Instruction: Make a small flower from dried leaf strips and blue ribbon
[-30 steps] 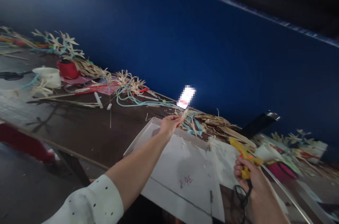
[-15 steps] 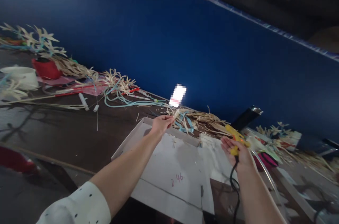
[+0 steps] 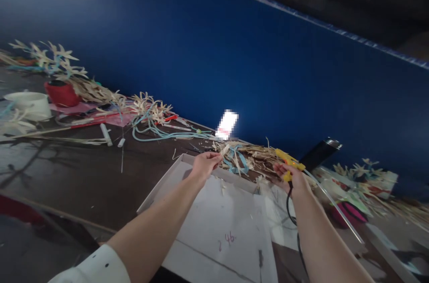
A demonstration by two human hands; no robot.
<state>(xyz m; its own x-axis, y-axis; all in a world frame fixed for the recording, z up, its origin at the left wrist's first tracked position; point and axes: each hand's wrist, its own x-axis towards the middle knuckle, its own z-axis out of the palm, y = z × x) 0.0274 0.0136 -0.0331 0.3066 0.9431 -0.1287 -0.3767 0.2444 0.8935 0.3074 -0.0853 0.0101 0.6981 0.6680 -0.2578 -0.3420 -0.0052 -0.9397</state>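
Above the far edge of a shallow white cardboard box lid (image 3: 201, 225), my left hand (image 3: 204, 167) pinches a small pale dried-leaf piece (image 3: 225, 151) between thumb and fingertips. Its exact shape is blurred against the strips behind it. My right hand (image 3: 297, 180) is wrapped round a yellow hot glue gun (image 3: 287, 158), its nozzle pointing left. A long clear glue stick (image 3: 335, 206) sticks out of the gun's back, and a black cord (image 3: 290, 209) hangs from its grip. Light blue ribbon (image 3: 238, 160) and dried strips (image 3: 261, 154) lie just beyond my left hand.
A bright phone screen (image 3: 227, 124) leans near the blue wall (image 3: 201, 51). Blue cords (image 3: 161, 133) and pale leaf flowers (image 3: 149, 106) lie to the left, near a white bowl (image 3: 28, 106) and red container (image 3: 63, 94). A black cylinder (image 3: 320, 154) stands tilted behind the glue gun.
My right hand has brought the glue gun leftward, closer to my left hand. My left hand keeps its pinch in nearly the same place, and the view has shifted slightly.
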